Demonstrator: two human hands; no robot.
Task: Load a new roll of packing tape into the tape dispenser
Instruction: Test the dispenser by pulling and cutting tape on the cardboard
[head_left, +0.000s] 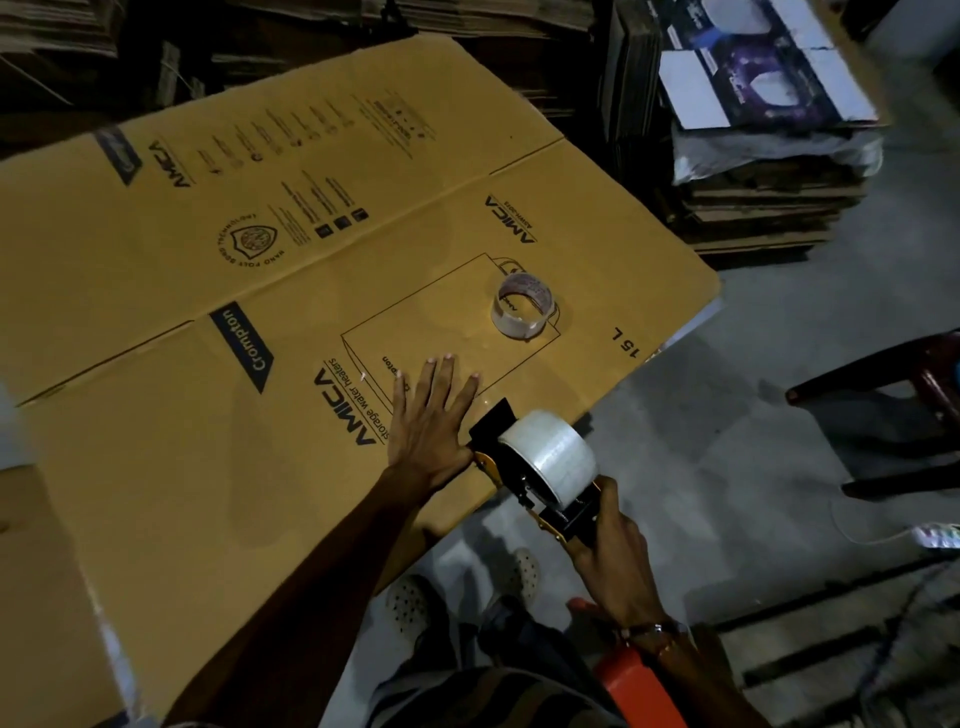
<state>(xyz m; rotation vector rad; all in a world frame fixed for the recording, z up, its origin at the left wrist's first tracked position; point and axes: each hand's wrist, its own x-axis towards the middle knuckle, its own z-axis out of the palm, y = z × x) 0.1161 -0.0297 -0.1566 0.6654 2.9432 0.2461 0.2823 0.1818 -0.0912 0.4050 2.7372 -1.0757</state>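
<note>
A black and orange tape dispenser carries a full clear roll of packing tape. My right hand grips the dispenser's handle near the cardboard's lower right edge. Flat on the printed cardboard sheet lies my left hand, fingers straight and spread, just left of the dispenser's front end. A nearly used-up tape roll stands on the cardboard farther back, apart from both hands.
Stacks of flattened cartons rise at the back right. A dark plastic stool stands on the grey floor at right. My sandalled feet are below the cardboard's edge, and an orange object is by my right wrist.
</note>
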